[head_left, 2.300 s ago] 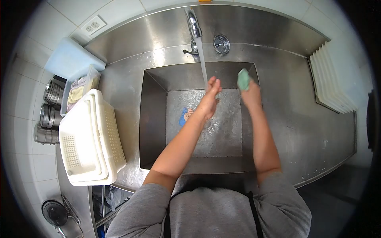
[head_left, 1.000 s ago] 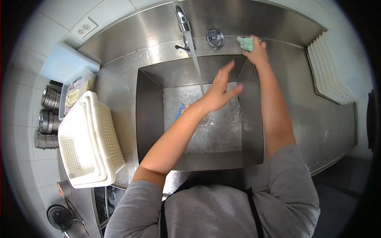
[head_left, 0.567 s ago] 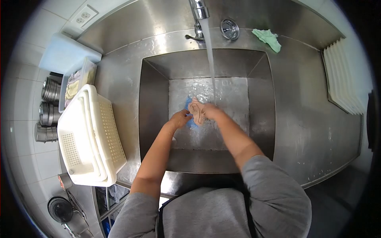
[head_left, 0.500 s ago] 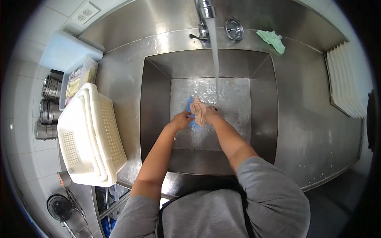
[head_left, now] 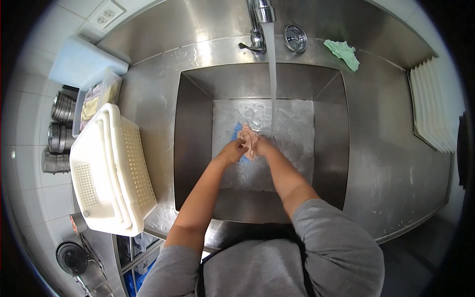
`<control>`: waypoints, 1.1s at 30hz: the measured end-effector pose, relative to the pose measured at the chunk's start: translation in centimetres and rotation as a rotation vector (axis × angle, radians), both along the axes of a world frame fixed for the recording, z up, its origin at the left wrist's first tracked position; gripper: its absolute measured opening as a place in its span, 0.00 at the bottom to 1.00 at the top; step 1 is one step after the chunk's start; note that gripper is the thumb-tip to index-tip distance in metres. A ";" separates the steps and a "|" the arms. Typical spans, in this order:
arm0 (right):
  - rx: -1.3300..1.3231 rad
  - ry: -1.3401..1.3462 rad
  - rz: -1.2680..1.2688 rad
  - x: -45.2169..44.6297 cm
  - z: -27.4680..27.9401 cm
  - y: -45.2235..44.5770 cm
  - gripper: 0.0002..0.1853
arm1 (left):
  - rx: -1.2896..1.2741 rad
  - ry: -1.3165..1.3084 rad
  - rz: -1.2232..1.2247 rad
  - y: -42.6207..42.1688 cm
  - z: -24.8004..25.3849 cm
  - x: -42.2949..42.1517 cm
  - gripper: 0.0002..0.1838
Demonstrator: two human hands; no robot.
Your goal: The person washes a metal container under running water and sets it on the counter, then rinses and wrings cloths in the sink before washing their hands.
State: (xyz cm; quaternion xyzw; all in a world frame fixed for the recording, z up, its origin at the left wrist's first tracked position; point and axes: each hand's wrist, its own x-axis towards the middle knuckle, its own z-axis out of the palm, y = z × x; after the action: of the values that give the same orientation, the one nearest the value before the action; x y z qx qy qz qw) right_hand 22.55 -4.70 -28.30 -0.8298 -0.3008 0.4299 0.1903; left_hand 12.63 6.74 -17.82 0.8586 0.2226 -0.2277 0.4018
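Note:
Low in the steel sink point(head_left: 329, 148), a bunched pink cloth point(head_left: 249, 143) is between my two hands. My left hand point(head_left: 231, 152) is on its left side, fingers bent and gripping its edge. From the right, my right hand point(head_left: 263, 146) is closed on the cloth; its fingertips are partly hidden. Something blue, like another cloth or a scrubber point(head_left: 237, 129), shows beneath and to the left of the pink cloth. A stream of water point(head_left: 272, 79) falls from the faucet point(head_left: 265, 14) close to my right hand.
White plastic baskets point(head_left: 106, 173) stand stacked on the left counter, beside a clear bin of cloths point(head_left: 94, 106). Behind the sink lie a metal strainer point(head_left: 295, 38) and a green cloth point(head_left: 342, 53). A ribbed white rack point(head_left: 430, 106) stands at the right.
My left hand has moved up and right onto the pink cloth, which is bunched differently. My right hand stays at its right side. The view has shifted slightly.

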 end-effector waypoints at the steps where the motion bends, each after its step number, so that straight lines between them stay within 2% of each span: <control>1: 0.036 -0.101 -0.053 -1.0 -1.7 0.0 0.15 | 0.002 -0.005 -0.020 -0.1 -0.3 -0.1 0.25; 3: 0.102 -0.294 -0.154 -2.8 -3.2 -0.1 0.14 | -0.002 0.037 -0.006 -0.2 0.4 -0.3 0.25; 4: 0.099 -0.286 -0.151 -2.7 -3.0 -0.6 0.14 | -0.004 0.080 0.009 -0.2 0.9 -0.8 0.25; 5: 0.221 -0.132 -0.194 -1.8 -2.7 -1.3 0.13 | -0.006 0.083 0.009 0.1 0.6 -0.9 0.25; 6: 0.341 0.017 -0.239 -0.5 -1.1 -1.7 0.13 | -0.012 0.006 0.068 0.6 -0.2 -0.8 0.26; 7: 0.455 -0.034 -0.228 0.6 1.2 -1.8 0.13 | -0.021 -0.069 0.127 0.8 -0.6 -0.6 0.27; 8: 0.560 0.142 -0.307 1.7 2.6 -1.6 0.10 | -0.026 -0.070 0.126 0.5 -0.4 0.0 0.27; 9: 0.654 0.235 -0.248 2.6 5.9 -1.5 0.06 | 0.103 -0.291 0.070 0.0 0.0 0.7 0.27; 10: 0.653 0.228 -0.247 3.5 8.4 -1.6 0.06 | 0.236 -0.518 0.013 -0.5 0.6 1.8 0.29; 12: 0.649 0.362 -0.120 4.9 12.2 -1.7 0.08 | 0.197 -0.556 -0.019 -1.3 2.2 4.0 0.28; 14: 0.673 0.311 -0.061 6.4 14.5 -1.7 0.09 | 0.157 -0.590 -0.060 -1.4 3.1 5.6 0.27; 16: 0.696 0.255 -0.004 6.9 16.3 -2.5 0.10 | -0.241 -0.458 0.006 -1.2 3.7 6.8 0.24; 17: 0.760 0.219 -0.047 7.2 17.2 -2.9 0.11 | -0.366 -0.413 0.056 -1.2 4.0 7.3 0.17; 18: 0.825 0.182 -0.089 7.5 18.3 -3.4 0.12 | -0.361 -0.421 0.044 -1.2 4.9 7.8 0.17; 19: 0.827 0.511 -0.203 7.3 20.1 -4.5 0.19 | -0.493 -0.430 0.064 -1.5 6.3 8.2 0.14; 20: 0.836 0.501 -0.209 7.4 19.6 -5.0 0.19 | -0.627 -0.436 0.084 -1.7 7.7 8.5 0.11; 22: 0.634 0.617 -0.371 7.4 18.4 -5.9 0.27 | -0.688 -0.417 0.113 -2.4 9.3 9.1 0.08; 23: 0.615 0.614 -0.327 6.7 18.2 -7.1 0.30 | -0.761 -0.429 0.210 -2.5 9.7 9.4 0.09; 24: 0.623 0.605 -0.331 6.1 17.8 -7.4 0.30 | -0.832 -0.443 0.307 -2.6 10.1 9.8 0.09; 25: 0.695 0.751 -0.443 5.5 16.6 -7.6 0.30 | -0.868 -0.387 0.410 -3.1 11.3 9.8 0.10; 26: 0.765 0.897 -0.554 5.0 15.3 -7.7 0.29 | -0.867 -0.390 0.403 -3.3 11.5 9.6 0.10; 28: 0.808 0.887 -0.634 4.2 14.2 -7.6 0.27 | -1.174 -0.463 0.710 -3.1 11.1 8.9 0.11; 29: 0.876 0.849 -0.706 3.9 13.6 -7.5 0.25 | -1.232 -0.490 0.828 -2.5 9.9 8.8 0.13; 31: 1.022 0.821 -0.880 3.2 14.5 -7.0 0.18 | -1.223 -0.471 0.914 -1.8 9.0 8.3 0.14; 32: 1.021 0.819 -0.881 2.9 15.7 -6.7 0.18 | -1.212 -0.454 1.005 -1.5 8.6 7.9 0.16; 33: 1.052 0.884 -0.873 2.6 16.8 -6.5 0.17 | -1.215 -0.453 1.005 -0.8 5.9 7.4 0.16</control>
State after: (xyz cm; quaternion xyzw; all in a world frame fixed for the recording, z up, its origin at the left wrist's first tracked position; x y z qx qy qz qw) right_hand 25.16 -11.16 -11.52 -0.4277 -0.0100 0.4074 0.8068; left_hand 20.07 5.91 -11.90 0.3144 0.3320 0.0774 0.8860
